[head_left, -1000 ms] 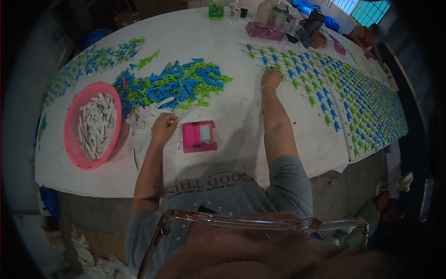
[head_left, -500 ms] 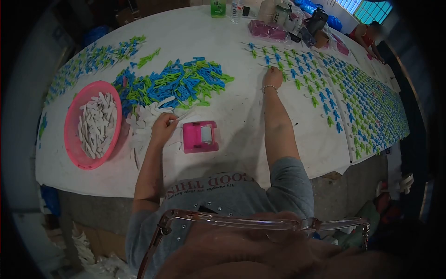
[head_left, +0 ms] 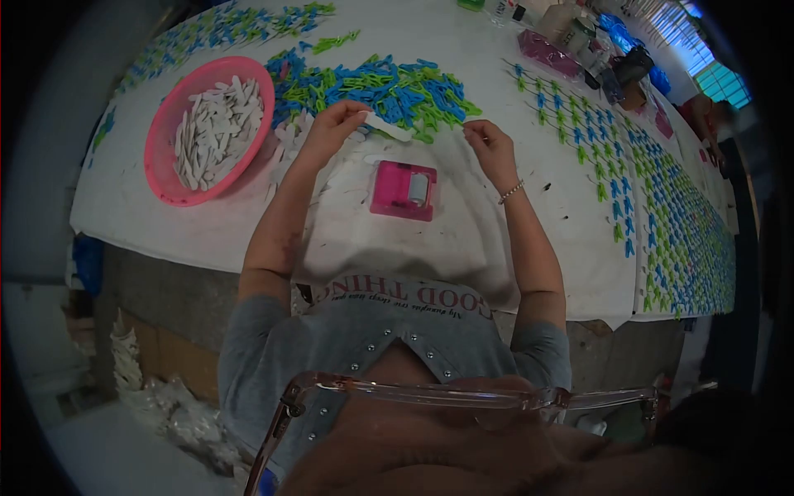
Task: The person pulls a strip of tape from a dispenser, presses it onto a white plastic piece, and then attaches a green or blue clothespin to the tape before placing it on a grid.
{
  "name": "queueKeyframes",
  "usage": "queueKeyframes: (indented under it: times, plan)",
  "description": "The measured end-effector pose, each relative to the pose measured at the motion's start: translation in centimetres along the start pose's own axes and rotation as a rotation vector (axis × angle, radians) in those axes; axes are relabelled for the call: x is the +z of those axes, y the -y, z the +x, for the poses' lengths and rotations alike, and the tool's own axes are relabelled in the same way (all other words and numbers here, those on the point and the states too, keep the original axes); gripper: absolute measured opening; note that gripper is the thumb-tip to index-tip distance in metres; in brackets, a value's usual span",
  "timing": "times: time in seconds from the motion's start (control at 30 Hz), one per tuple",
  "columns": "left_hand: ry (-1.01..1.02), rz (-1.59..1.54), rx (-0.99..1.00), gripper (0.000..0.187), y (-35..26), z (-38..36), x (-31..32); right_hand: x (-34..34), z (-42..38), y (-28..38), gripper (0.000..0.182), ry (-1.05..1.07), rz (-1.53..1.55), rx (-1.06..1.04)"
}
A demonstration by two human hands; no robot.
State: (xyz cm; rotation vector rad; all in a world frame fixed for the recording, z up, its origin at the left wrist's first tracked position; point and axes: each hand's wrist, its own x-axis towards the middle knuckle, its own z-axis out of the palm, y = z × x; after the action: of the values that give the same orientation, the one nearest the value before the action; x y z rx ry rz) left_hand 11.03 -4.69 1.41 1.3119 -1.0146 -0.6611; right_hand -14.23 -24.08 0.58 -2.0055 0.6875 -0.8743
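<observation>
My left hand [head_left: 329, 139] pinches one end of a flat white strip [head_left: 387, 126], which points right above the table. To its right, my right hand [head_left: 493, 155] is closed with thumb and forefinger together; whatever they hold, if anything, is too small to make out. A heap of blue and green clothespins [head_left: 389, 89] lies just beyond both hands. On the near side of the strip stands a pink tape dispenser [head_left: 392, 200] with a pale roll. A pink basin [head_left: 155, 157] of white strips sits left of my left hand, and loose white strips [head_left: 291, 136] lie beside it.
Rows of blue and green clothespins [head_left: 674, 223] cover the right side of the table [head_left: 463, 236]. More are spread at the far left [head_left: 198, 41]. Bottles and wrapped packages [head_left: 552, 51] stand at the back right, where another person's arm [head_left: 705, 124] shows.
My right hand has come back from the clothespin rows toward my left hand. My left hand has lifted the white strip away from the loose ones. The view has shifted.
</observation>
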Motion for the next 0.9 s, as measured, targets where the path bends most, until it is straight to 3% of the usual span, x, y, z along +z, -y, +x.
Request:
queueKeyframes:
  times: [0.07, 0.3, 0.63, 0.7, 0.9]
  plan:
    - [0.041, -0.005, -0.002, 0.016, -1.2, -0.2, 0.9, 1.7, -2.1, 4.5, 0.014, 0.163, 0.125, -0.133]
    - [0.186, -0.053, -0.013, 0.015, -2.5, -1.6, 3.5, 3.5, -5.7, 6.9, 0.014, 0.336, 0.153, -0.014]
    - [0.297, -0.009, 0.013, 0.01, 0.2, -2.7, 3.4, 6.1, -8.5, 3.4, 0.017, 0.183, -0.075, -0.225]
    - [0.295, 0.113, 0.146, 0.009, 0.3, -2.9, 3.2, 6.3, -8.5, 3.2, 0.017, 0.174, -0.062, -0.242]
    - [0.346, 0.392, 0.262, 0.01, 0.2, -4.1, 3.1, 4.5, -8.6, 3.4, 0.02, 0.198, -0.172, -0.45]
